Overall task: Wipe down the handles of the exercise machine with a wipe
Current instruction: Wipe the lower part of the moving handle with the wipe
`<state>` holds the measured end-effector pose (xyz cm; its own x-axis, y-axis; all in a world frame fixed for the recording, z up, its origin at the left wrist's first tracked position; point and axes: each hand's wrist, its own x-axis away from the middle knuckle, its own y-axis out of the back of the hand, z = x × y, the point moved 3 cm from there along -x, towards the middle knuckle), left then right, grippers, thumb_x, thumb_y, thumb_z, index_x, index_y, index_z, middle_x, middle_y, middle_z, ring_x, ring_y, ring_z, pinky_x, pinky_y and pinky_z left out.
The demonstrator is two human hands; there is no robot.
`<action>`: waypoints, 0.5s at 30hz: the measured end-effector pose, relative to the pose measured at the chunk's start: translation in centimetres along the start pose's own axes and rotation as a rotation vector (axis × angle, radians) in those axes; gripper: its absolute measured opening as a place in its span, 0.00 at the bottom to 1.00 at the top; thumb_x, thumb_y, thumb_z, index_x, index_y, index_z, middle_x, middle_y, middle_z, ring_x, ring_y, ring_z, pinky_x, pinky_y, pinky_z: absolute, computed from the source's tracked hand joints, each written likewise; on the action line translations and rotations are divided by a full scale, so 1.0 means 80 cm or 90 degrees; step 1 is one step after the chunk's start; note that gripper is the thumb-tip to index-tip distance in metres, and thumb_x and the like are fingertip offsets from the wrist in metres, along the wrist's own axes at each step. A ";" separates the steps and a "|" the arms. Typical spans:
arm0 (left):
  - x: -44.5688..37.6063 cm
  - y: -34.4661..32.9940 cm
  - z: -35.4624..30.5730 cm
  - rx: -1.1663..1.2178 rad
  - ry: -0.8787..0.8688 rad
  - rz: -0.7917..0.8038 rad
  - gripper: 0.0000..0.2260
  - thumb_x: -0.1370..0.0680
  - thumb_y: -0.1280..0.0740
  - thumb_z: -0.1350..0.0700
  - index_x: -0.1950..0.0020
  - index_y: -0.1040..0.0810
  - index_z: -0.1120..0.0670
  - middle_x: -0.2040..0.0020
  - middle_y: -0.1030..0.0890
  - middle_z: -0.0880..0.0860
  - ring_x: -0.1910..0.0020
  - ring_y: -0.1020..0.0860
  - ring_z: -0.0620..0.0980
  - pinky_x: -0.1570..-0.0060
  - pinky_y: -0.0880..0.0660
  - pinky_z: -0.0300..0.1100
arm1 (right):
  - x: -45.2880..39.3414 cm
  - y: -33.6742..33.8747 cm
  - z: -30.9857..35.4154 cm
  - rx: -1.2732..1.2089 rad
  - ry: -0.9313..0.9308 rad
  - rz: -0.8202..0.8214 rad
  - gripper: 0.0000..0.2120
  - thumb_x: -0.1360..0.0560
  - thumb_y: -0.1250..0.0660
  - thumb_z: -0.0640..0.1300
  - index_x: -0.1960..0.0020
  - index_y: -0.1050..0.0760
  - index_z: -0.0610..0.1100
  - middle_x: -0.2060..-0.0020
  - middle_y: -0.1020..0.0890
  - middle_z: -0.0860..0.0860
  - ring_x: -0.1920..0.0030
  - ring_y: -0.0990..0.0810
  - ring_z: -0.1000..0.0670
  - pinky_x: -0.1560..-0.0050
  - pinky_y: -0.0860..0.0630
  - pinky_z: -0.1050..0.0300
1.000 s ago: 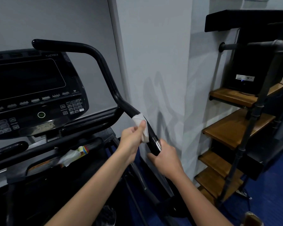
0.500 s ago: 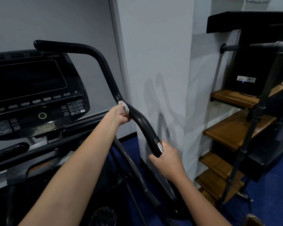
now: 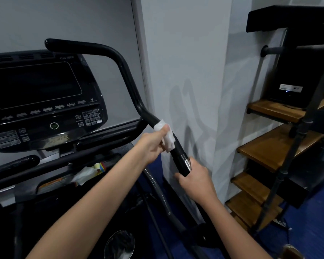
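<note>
The left hand has slid back down the black handle of the exercise machine. Half a second ago it was up at the bend of the bar. Now it is lower, on the straight part, close to the shiny silver ring near the bar's end. Its fingers and thumb curl round the bar with the white wipe squeezed between hand and bar. The wipe is bunched up, and more of it shows now than before, sticking out past the thumb on the wall side.

The right hand has stayed where it was. It sits at the very end of the handle, just below the silver ring, with its fingers curled round the tip. The two hands are near each other now, and only a short bit of bar lies between them.

The machine's dark screen and buttons are on the left, same as before. A crumpled white wipe and a small colourful packet show in the tray under the screen; the left arm hid them a moment ago. Wooden shelves stand by the wall on the right.
</note>
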<state>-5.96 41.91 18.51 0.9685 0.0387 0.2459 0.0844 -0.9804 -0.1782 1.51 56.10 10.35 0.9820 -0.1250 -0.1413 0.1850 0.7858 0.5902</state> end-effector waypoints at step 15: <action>-0.005 -0.027 -0.018 0.034 0.023 -0.063 0.10 0.14 0.41 0.54 0.46 0.27 0.59 0.58 0.22 0.55 0.62 0.23 0.51 0.45 0.22 0.48 | 0.000 0.000 -0.001 -0.010 -0.003 0.010 0.11 0.32 0.30 0.53 0.55 0.30 0.54 0.64 0.20 0.53 0.64 0.20 0.49 0.60 0.18 0.46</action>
<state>-6.84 43.75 20.18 0.9456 0.1270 0.2996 0.1927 -0.9604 -0.2011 1.46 56.15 10.28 0.9851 -0.1150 -0.1278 0.1683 0.7973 0.5797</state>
